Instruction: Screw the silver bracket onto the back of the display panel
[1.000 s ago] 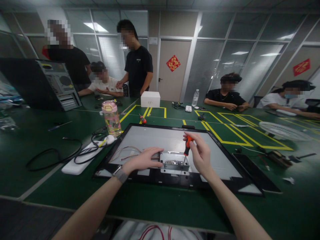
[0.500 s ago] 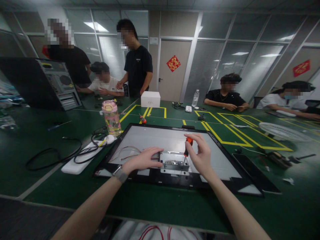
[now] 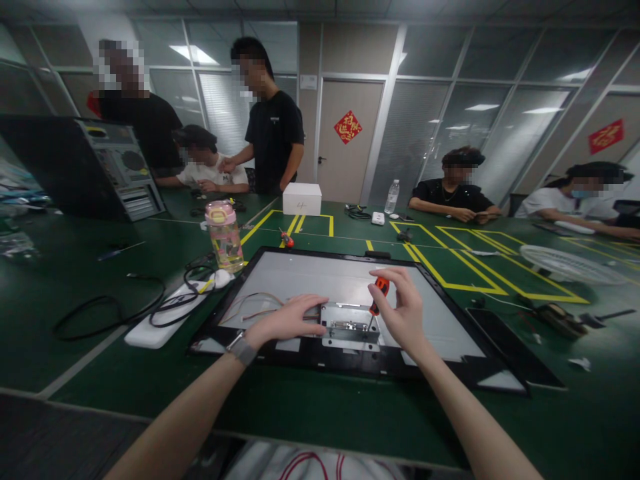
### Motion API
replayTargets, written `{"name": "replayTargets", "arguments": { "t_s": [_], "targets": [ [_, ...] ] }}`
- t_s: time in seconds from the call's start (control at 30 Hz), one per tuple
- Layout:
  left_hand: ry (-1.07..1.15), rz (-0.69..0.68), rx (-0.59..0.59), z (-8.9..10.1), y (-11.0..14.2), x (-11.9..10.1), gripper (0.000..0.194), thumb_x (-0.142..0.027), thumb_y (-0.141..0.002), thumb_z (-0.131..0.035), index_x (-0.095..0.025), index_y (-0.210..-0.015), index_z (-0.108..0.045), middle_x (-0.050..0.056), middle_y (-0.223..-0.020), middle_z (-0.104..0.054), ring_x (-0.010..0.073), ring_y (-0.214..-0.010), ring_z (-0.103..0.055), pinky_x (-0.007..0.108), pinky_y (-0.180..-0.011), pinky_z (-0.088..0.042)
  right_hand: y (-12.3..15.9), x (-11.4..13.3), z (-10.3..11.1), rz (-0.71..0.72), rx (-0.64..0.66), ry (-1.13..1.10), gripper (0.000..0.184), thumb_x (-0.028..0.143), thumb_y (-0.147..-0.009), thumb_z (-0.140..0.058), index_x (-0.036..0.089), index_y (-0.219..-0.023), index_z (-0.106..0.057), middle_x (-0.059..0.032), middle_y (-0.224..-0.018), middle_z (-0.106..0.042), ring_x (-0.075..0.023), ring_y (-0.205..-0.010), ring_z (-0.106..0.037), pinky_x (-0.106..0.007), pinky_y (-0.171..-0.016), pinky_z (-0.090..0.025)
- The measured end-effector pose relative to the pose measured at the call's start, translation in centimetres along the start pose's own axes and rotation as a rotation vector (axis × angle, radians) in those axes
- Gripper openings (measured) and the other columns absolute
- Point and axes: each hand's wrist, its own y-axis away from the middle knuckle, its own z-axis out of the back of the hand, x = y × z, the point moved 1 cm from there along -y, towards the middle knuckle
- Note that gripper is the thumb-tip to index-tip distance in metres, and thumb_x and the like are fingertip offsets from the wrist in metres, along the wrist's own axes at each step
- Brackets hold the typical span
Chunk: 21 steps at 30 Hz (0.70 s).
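Leftmost, one black computer tower point(image 3: 65, 170), its back turned towards the right, standing on a green worktop point(image 3: 280, 413). Next, one white slab point(image 3: 150, 333), long and flat, with a black cable point(image 3: 147, 278) lying partly across it. Just behind the slab, one clear drinking bottle point(image 3: 227, 243) with a pink lid, upright.

Centre, one large flat panel point(image 3: 310, 270), grey face up, black frame, flat on the worktop in front of the person; both hands are above its area. On its left part, thin wires point(image 3: 257, 296), loose, running beyond the left hand.

Left hand point(image 3: 287, 319), grey strap point(image 3: 244, 348) at the wrist: fingers extended, thumb apart, not clenched; laid at the left end of a metal housing point(image 3: 350, 312), fingertips by its far left corner, thumb by the near left one.

Metal housing: silvery, set near the panel's near edge, between the two hands, closer to the left one.

Screwdriver point(image 3: 382, 285), orange and black handle: slightly tilted, top leaning right, shaft directed down to the right end of the housing; contact of the tip too small to make out. Right hand point(image 3: 406, 312): grasping the handle from the right between thumb and curved fingers, palm to the right of the housing.

Rightmost, one dark, narrow slab point(image 3: 515, 350), flat, beside the panel's right edge.
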Motion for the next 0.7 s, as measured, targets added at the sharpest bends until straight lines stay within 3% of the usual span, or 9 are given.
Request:
{"name": "replayTargets", "arguments": {
  "t_s": [0.1,0.2,0.47,0.6,0.7],
  "targets": [
    [-0.001,0.0,0.002,0.0,0.0,0.0,0.071,-0.057,-0.078,-0.062,-0.027,-0.138,-0.042,0.006,-0.143,-0.044,0.0266,-0.132,-0.037,0.038,-0.11,-0.027,0.0,0.1,0.0,-0.006,0.024,-0.027,0.022,0.019,-0.088,-0.053,0.025,-0.106,-0.065,-0.005,-0.092,-0.056,-0.0206,-0.088,-0.056,-0.036,-0.077,-0.044],
    [-0.004,0.003,-0.001,0.0,0.0,-0.1,0.07,-0.057,-0.078,-0.063,-0.026,-0.138,-0.042,0.006,-0.143,-0.044,0.0265,-0.131,-0.038,0.037,-0.11,-0.028,0.0,0.0,0.2,-0.043,-0.033,-0.068,0.018,0.021,-0.084,-0.06,0.027,-0.099,-0.069,-0.004,-0.091,-0.055,-0.0199,-0.087,-0.055,-0.036,-0.077,-0.044],
    [-0.001,0.001,0.001,0.1,0.0,-0.1,0.069,-0.056,-0.078,-0.062,-0.027,-0.137,-0.042,0.006,-0.142,-0.045,0.0265,-0.13,-0.039,0.038,-0.109,-0.029,0.0,-1.4,-0.3,-0.398,0.111,-0.558,0.02,0.033,-0.089,-0.054,0.028,-0.103,-0.068,-0.0033,-0.087,-0.065,-0.0191,-0.084,-0.061,-0.035,-0.077,-0.047],
    [0.006,-0.001,-0.004,0.1,0.0,0.1,0.07,-0.057,-0.078,-0.062,-0.027,-0.138,-0.042,0.005,-0.142,-0.045,0.0267,-0.13,-0.039,0.038,-0.109,-0.028,0.0,-1.7,-0.3,-0.421,0.073,-0.627,0.01,0.035,-0.078,-0.069,0.026,-0.083,-0.07,-0.0015,-0.085,-0.061,-0.0166,-0.079,-0.058,-0.029,-0.069,-0.047],
    [0.01,0.003,0.003,0.1,0.0,0.1,0.07,-0.057,-0.078,-0.062,-0.028,-0.138,-0.041,0.005,-0.143,-0.044,0.0267,-0.131,-0.039,0.038,-0.11,-0.028,-0.2,-1.3,-0.3,-0.467,0.123,-0.679,0.014,0.037,-0.079,-0.067,0.025,-0.086,-0.069,-0.0015,-0.079,-0.061,-0.0162,-0.073,-0.057,-0.027,-0.06,-0.047]
  ]
}}
